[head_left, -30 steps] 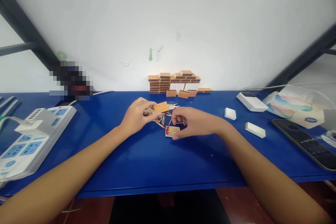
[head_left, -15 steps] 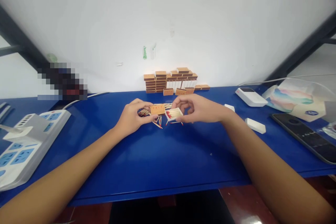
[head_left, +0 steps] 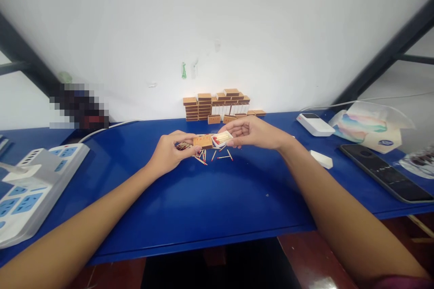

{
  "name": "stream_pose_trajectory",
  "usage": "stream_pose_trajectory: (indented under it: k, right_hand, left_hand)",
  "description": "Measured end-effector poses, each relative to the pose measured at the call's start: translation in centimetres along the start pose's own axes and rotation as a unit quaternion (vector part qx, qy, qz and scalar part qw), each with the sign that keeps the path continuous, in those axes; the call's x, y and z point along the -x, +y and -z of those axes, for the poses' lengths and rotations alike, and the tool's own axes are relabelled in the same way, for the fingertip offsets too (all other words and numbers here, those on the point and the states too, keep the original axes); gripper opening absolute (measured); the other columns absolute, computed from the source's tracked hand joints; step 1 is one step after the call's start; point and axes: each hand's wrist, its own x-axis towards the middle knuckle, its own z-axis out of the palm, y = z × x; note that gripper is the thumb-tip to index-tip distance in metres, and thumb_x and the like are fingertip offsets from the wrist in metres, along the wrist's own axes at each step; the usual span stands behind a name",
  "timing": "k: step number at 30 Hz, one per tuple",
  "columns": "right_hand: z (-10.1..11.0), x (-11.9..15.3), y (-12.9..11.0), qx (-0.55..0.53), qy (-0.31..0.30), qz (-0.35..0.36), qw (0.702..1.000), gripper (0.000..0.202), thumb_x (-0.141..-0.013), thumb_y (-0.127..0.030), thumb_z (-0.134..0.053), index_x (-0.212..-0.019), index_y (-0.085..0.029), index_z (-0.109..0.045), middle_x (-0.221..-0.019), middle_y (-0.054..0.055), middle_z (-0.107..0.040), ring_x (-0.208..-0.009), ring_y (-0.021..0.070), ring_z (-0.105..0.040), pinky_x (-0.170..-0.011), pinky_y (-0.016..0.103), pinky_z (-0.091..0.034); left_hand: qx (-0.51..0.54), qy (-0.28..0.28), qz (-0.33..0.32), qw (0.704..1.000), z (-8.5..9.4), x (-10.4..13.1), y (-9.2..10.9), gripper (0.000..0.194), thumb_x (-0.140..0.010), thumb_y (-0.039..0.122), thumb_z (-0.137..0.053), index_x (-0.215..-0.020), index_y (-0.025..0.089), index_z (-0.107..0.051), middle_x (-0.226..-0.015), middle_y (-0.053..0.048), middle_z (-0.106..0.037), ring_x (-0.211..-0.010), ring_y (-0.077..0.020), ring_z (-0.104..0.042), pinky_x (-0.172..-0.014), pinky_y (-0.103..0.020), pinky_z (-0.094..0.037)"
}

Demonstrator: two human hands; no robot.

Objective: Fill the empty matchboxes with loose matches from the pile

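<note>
Between thumb and fingers, my left hand [head_left: 172,150] grips the orange-brown matchbox sleeve [head_left: 202,142]. My right hand [head_left: 249,132] is closed on the white matchbox tray [head_left: 222,139], which holds red-tipped matches [head_left: 219,137]. The tray's left end meets the sleeve's right end; whether it has entered the sleeve I cannot tell. Loose matches [head_left: 202,158] lie on the blue table below and behind both hands, some hidden by my left hand and the sleeve.
Stacked matchboxes [head_left: 198,107] stand against the wall. A white power strip [head_left: 73,167] lies at the left. To the right are a white device [head_left: 315,124], a small white box [head_left: 321,159], a tissue pack [head_left: 369,126] and a black phone [head_left: 386,174].
The tray has come up against the sleeve and both have lifted slightly. My right fingers have straightened along the tray's far side. The camera view has shifted a little.
</note>
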Motion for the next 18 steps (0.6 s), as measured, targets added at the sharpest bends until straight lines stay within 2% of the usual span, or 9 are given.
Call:
stream_pose_trajectory:
  k: [9,14,18]
  right_hand:
    - [0.19,0.16,0.07,0.023,-0.008,0.017,1.000,0.039,-0.087,-0.040,-0.083,-0.122,-0.025,-0.078,-0.108,0.005,-0.078,-0.084,0.0161,-0.069,-0.069,0.030,-0.059]
    - [0.16,0.33,-0.35,0.042,-0.027,0.024,0.998,0.038,-0.092,-0.045,-0.077,-0.125,-0.025,-0.077,-0.102,0.004,-0.077,-0.079,0.0147,-0.067,-0.067,0.029,-0.059]
    - [-0.03,0.40,-0.71,0.044,-0.029,0.019,0.998,0.039,-0.096,-0.048,-0.073,-0.127,-0.025,-0.077,-0.099,0.005,-0.075,-0.079,0.0150,-0.066,-0.066,0.029,-0.058]
  left_hand:
    - [0.043,-0.006,0.034,0.998,-0.24,0.05,-0.09,0.033,-0.086,0.044,-0.081,-0.114,0.027,-0.084,-0.112,-0.007,-0.081,-0.094,-0.0235,-0.075,-0.082,-0.037,-0.062]
    - [0.041,-0.026,0.025,0.999,-0.25,0.07,-0.35,0.035,-0.088,0.044,-0.080,-0.119,0.029,-0.083,-0.115,-0.007,-0.081,-0.095,-0.0229,-0.075,-0.086,-0.037,-0.061]
    - [0.054,-0.026,0.038,0.997,-0.44,0.17,-0.31,0.033,-0.089,0.042,-0.079,-0.117,0.026,-0.083,-0.112,-0.007,-0.081,-0.088,-0.0205,-0.076,-0.079,-0.034,-0.062]
